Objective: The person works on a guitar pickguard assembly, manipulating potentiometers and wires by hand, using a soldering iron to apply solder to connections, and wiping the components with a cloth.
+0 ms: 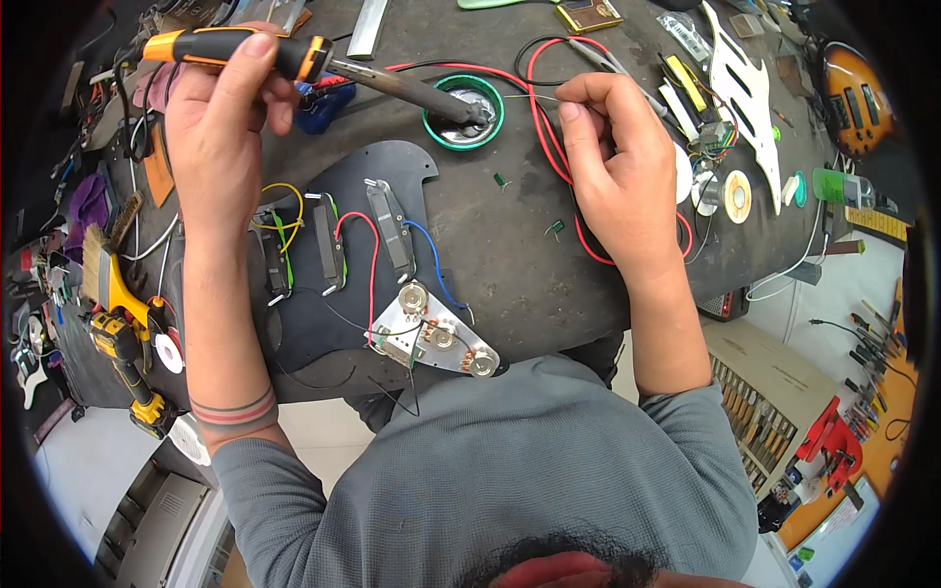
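Observation:
My left hand (221,118) is closed round the orange and black handle of a soldering iron (392,88). The iron's thick tip reaches into a round green tub (500,122) with shiny, silvery stuff inside. To the right of the tub, my right hand (622,157) pinches a thin wire (529,96) whose free end points toward the tub. Nearer to me lies a dark guitar pickguard (368,167) bearing three pickups with yellow, red and blue wires. At its lower edge sits a metal plate (446,358) with three potentiometers.
Two small green parts (556,228) lie on the dark bench. Red and black cables (549,147) run behind and beside my right hand. A solder spool (736,196) and a white pickguard (740,88) are at right. A brush (113,279) and a yellow drill (127,367) are at left.

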### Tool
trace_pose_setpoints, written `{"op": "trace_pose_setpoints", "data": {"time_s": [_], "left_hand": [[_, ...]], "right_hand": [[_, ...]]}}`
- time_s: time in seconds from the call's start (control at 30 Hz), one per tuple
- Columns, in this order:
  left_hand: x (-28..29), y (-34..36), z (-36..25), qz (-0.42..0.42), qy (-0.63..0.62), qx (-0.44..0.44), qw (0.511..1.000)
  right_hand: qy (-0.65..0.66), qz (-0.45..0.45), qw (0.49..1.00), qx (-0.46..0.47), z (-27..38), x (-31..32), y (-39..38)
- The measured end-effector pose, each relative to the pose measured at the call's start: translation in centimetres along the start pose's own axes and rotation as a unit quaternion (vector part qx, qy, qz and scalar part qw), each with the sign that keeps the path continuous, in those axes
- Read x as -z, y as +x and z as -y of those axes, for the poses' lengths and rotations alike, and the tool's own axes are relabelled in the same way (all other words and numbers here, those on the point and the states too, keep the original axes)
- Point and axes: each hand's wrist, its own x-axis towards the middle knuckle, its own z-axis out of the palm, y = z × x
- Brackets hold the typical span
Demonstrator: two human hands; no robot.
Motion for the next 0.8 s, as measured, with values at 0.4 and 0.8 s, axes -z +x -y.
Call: {"op": "trace_pose_setpoints", "data": {"time_s": [0.4, 0.8], "left_hand": [[2.6, 1.2, -0.2, -0.050, -0.091, 0.035, 0.994], [3.9, 0.9, -0.5, -0.038, -0.171, 0.020, 0.984]], "right_hand": [[-0.010, 0.012, 0.998, 0.067, -0.4, -0.8, 0.0], [-0.078, 0.020, 0.989, 0.122, -0.6, -1.6, 0.1]]}}
